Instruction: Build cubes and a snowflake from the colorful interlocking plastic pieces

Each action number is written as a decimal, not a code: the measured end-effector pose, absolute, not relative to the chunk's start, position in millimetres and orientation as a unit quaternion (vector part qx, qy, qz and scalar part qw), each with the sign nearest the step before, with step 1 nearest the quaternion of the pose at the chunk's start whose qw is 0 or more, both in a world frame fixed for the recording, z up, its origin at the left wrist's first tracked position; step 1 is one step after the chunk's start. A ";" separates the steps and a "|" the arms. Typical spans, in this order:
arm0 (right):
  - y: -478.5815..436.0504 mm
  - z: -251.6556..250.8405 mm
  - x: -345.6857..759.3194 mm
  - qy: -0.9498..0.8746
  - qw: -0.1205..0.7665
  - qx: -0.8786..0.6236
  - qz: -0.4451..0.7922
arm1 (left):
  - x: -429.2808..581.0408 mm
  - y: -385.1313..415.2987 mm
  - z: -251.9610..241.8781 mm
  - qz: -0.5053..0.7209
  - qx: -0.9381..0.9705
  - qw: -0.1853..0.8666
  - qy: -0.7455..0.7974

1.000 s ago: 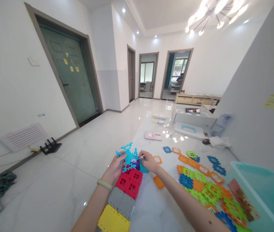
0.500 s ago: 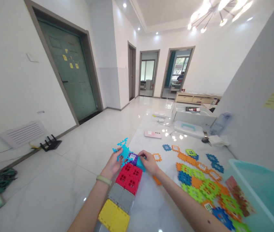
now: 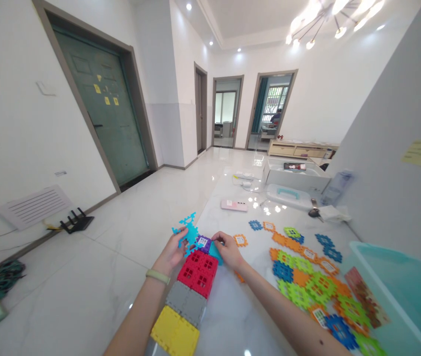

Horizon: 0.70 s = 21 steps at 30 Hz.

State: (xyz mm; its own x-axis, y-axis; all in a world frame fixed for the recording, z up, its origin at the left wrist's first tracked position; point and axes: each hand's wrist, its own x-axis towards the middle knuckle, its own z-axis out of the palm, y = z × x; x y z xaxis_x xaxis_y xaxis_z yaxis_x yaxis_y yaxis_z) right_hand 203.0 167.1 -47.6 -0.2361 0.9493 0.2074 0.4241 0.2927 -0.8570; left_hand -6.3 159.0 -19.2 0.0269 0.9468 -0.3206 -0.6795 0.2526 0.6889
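Observation:
Light-blue toothed building tiles are pinched in my left hand, beside the far end of a row of joined blocks. My right hand has its fingers closed on another light-blue tile at the right of that end. Between both hands sits a purple tile with a white printed window. Towards me the row goes on with red window tiles, grey tiles and yellow tiles. My fingers partly hide the light-blue pieces.
Loose green tiles, orange tiles and blue tiles spread over the white table at right. A turquoise bin stands beyond them. Further back lie a pink phone, a lidded case and a white box.
The light-blue tile under my right hand sits at a slightly different tilt. My left hand stays almost still with its tiles, and the whole view has shifted slightly.

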 end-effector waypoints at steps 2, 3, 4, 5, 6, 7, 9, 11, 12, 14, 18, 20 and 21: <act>167.0 -47.1 204.7 -0.703 0.388 -0.489 0.340 | -11.2 158.6 -14.8 0.592 0.169 0.689 0.382; 168.5 -46.1 206.2 -0.700 0.392 -0.492 0.337 | -15.4 158.8 -12.5 0.600 0.163 0.682 0.385; 171.6 -44.6 207.9 -0.698 0.395 -0.497 0.332 | -20.4 159.4 -10.4 0.610 0.156 0.673 0.389; 176.5 -42.4 209.5 -0.696 0.396 -0.502 0.327 | -25.9 160.2 -8.7 0.622 0.148 0.661 0.392; 183.3 -39.8 210.5 -0.697 0.394 -0.505 0.323 | -31.2 161.2 -7.7 0.635 0.140 0.648 0.396; 192.0 -36.9 210.6 -0.700 0.389 -0.506 0.320 | -35.9 162.2 -7.4 0.648 0.133 0.636 0.399; 213.5 -30.8 206.1 -0.718 0.366 -0.497 0.321 | -41.8 163.9 -9.6 0.667 0.119 0.614 0.404; 236.4 -26.0 194.7 -0.748 0.323 -0.477 0.329 | -41.8 164.6 -14.4 0.680 0.108 0.601 0.406; 246.8 -24.7 186.7 -0.765 0.297 -0.464 0.335 | -40.1 164.6 -17.1 0.684 0.104 0.598 0.405; 263.3 -24.1 168.4 -0.795 0.237 -0.440 0.343 | -35.1 164.0 -21.4 0.690 0.103 0.595 0.398; 278.2 -29.5 138.3 -0.828 0.140 -0.425 0.337 | -28.1 162.7 -22.4 0.700 0.116 0.597 0.375; 280.4 -31.9 131.7 -0.832 0.125 -0.423 0.336 | -28.0 162.2 -20.4 0.703 0.124 0.596 0.368; 281.0 -32.0 130.7 -0.830 0.127 -0.424 0.340 | -28.5 161.8 -18.9 0.704 0.129 0.595 0.366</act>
State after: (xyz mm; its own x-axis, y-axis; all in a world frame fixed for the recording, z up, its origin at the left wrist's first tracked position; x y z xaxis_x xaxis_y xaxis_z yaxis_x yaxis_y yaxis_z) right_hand 130.7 281.0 -32.0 -0.6085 0.7898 -0.0773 0.6170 0.4095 -0.6720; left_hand -28.5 161.8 -18.9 -0.2590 0.9318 -0.2545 -0.7429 -0.0238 0.6690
